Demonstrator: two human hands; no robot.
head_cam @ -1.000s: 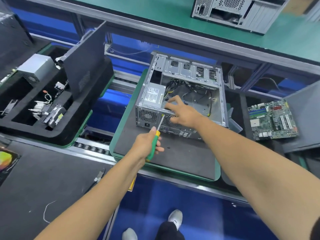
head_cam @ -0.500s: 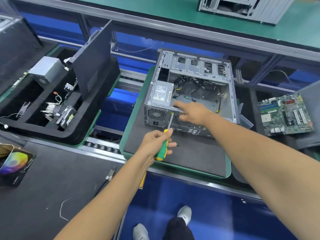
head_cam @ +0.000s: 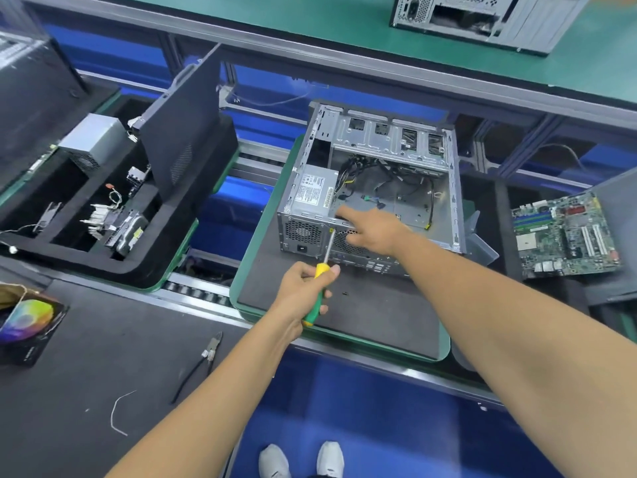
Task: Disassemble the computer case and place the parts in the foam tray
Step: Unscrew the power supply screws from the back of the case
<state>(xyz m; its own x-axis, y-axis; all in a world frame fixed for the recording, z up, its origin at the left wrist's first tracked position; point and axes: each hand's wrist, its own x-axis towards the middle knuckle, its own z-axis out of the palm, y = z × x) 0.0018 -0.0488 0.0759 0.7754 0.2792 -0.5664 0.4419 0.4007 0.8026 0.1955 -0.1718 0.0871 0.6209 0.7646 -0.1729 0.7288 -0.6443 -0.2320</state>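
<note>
— While the left hand (head_cam: 303,288) gripped the screwdriver (head_cam: 319,281) by its yellow-and-green handle, tip at the rear panel beside the power supply (head_cam: 312,193), where was the computer case (head_cam: 375,188)?

— Lying open on its side on a dark mat in the green-rimmed carrier (head_cam: 255,267), with the foam tray (head_cam: 148,267) well apart to the left. The right hand (head_cam: 374,231) rested on the case's rear edge, fingers extended, gripping nothing.

— How would the case handle?

— Stiff sheet metal, I judged, fairly heavy with the power supply inside, and probably sharp at the edges. Best held by the frame rails. The loose cables (head_cam: 386,172) would flop and snag.

— Any writing?

— A white label on the power supply, print too small to read. The motherboard (head_cam: 565,232) on the right showed no legible marking.
</note>
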